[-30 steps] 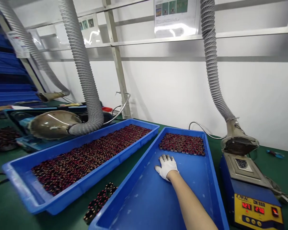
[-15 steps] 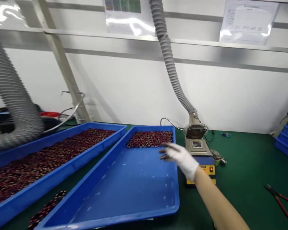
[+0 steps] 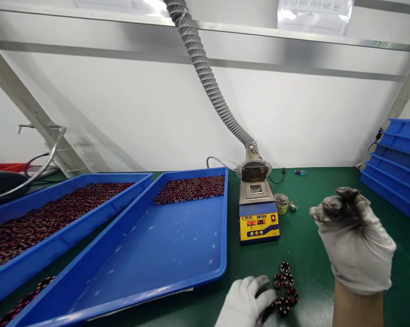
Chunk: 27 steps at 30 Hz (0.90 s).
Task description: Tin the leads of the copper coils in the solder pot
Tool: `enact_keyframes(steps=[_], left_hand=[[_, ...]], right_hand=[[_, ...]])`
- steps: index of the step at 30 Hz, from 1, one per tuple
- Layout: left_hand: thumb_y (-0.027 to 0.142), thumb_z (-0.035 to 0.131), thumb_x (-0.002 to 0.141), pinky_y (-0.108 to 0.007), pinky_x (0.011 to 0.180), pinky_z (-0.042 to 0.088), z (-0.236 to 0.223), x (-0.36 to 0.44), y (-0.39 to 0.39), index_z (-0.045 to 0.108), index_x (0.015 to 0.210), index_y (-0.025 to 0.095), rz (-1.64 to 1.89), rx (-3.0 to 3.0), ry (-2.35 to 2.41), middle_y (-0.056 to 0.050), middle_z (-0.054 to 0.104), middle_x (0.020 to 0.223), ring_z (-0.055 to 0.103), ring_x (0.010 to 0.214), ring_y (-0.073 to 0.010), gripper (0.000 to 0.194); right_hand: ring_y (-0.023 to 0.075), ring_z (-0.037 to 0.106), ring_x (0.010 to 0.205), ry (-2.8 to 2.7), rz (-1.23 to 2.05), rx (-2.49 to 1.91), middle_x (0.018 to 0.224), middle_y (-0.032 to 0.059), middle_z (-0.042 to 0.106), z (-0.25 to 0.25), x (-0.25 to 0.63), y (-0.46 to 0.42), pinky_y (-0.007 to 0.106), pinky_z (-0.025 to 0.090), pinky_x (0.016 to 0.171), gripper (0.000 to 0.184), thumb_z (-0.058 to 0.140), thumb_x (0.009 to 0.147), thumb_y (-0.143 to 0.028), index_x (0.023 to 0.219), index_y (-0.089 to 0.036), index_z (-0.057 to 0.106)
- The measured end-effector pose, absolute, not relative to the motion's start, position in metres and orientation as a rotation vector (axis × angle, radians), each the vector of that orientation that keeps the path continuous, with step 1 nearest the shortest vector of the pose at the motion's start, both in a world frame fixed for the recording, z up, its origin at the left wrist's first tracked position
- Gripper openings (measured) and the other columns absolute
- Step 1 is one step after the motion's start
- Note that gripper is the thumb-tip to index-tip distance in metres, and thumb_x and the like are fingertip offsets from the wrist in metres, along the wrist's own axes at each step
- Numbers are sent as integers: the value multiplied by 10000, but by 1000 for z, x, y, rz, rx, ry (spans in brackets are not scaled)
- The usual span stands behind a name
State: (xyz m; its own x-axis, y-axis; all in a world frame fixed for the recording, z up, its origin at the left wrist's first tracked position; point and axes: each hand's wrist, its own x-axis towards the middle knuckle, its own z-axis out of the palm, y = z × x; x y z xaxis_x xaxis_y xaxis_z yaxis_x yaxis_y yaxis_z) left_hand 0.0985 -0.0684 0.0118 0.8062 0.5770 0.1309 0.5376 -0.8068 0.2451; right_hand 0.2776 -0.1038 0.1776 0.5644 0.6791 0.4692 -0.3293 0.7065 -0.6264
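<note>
My left hand, in a white glove with dark fingertips, is low on the green bench. Its fingers curl over dark ring-shaped parts at the left of a small cluster; the grip itself is partly hidden. Several loose ring-shaped parts, black with pink or pale copper-like spots, lie just right of those fingers. My right hand is raised at the right, gloved and closed, its fingers blackened and pinched together. What it holds, if anything, I cannot make out. A yellow and blue heating unit labelled CM 550, with a lit red display, stands between and beyond the hands.
A blue tray holds packed ring parts at its far end. Left of it, another long blue tray is full of them. A grey duct hangs over the heater. A small tin and stacked blue trays stand rightward.
The view has turned rightward and down. A gloved hand was over the tray's right edge; now both hands are in view near the bench's front, beside a cluster of ring parts.
</note>
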Motion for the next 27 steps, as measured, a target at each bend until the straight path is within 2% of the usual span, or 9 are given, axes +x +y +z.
enact_keyframes(steps=[3,5,8,10,14,17,20,23,27], left_hand=[[230,632,733,-379,695,468,12,117,-65,617,903,274,139,2890,891,-56,578,1117,557,930,-281,177],[191,643,724,-372,662,476,16,122,-61,634,792,205,150,2914,904,-70,630,1005,579,872,-275,71],[56,554,746,-394,730,460,42,121,-49,611,835,164,276,2964,969,-92,619,1011,558,917,-259,152],[32,489,768,-397,801,427,71,117,-40,557,940,183,554,2975,1005,-80,566,1097,502,1008,-236,239],[75,503,782,-368,794,422,128,114,-30,518,909,182,1682,2855,855,-72,552,1055,482,1009,-221,167],[148,536,792,-364,776,439,149,119,-28,523,928,196,2026,2826,819,-75,533,1043,476,1007,-234,145],[160,534,797,-368,778,453,152,126,-29,532,936,226,2111,2770,815,-64,512,1064,473,1019,-237,154],[195,566,790,-350,795,475,149,127,-32,525,979,244,2147,2532,816,-62,472,1134,484,1024,-220,200],[361,491,827,-400,848,472,143,117,-29,412,1188,194,1834,2346,931,-121,455,1204,469,1077,-252,405]], right_hand=[[148,609,601,-883,681,-530,693,8,657,178,274,-102,285,510,531,151,589,751,-347,811,-231,665],[157,611,597,-921,693,-567,674,16,665,176,273,-100,297,511,543,163,609,735,-361,816,-233,669],[154,616,614,-910,629,-672,688,13,674,169,272,-93,294,514,581,159,624,724,-362,816,-242,672],[153,623,673,-906,577,-767,748,11,683,164,270,-86,287,515,649,155,648,705,-343,817,-238,672],[179,612,825,-1025,674,-891,904,48,671,160,261,-68,305,493,768,205,641,711,-338,868,-206,653],[199,618,792,-1073,866,-788,858,64,668,155,253,-53,334,498,759,232,662,676,-378,827,-204,639],[223,624,718,-1024,937,-722,746,59,661,146,253,-42,343,518,683,255,749,560,-362,734,-218,631],[227,623,732,-1002,945,-724,783,65,655,140,256,-42,341,518,653,263,732,589,-364,791,-234,627],[206,620,696,-1065,1074,-652,755,64,645,139,253,-43,306,506,605,273,753,559,-384,706,-200,616]])
